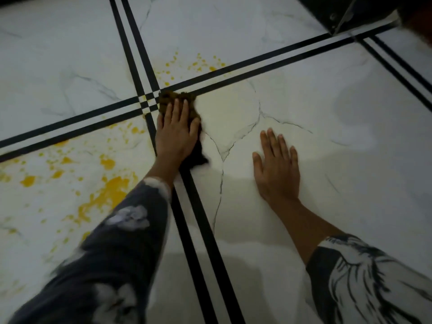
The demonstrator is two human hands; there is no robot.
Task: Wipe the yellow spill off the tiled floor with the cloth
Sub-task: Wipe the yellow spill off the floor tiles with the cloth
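Left hand (175,132) flat on the dark cloth (187,106), fingers straight and close, pressing it down where the black lines (131,106) cross on the floor (327,94), right hand (277,164) flat and bare, fingers a little spread, yellow spill (112,190) left of the cloth.

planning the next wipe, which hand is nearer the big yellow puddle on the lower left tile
Left. The left hand presses the dark cloth just up-right of the yellow puddle; the right hand lies flat farther right.

Dark furniture base (327,12) at the far right corner.
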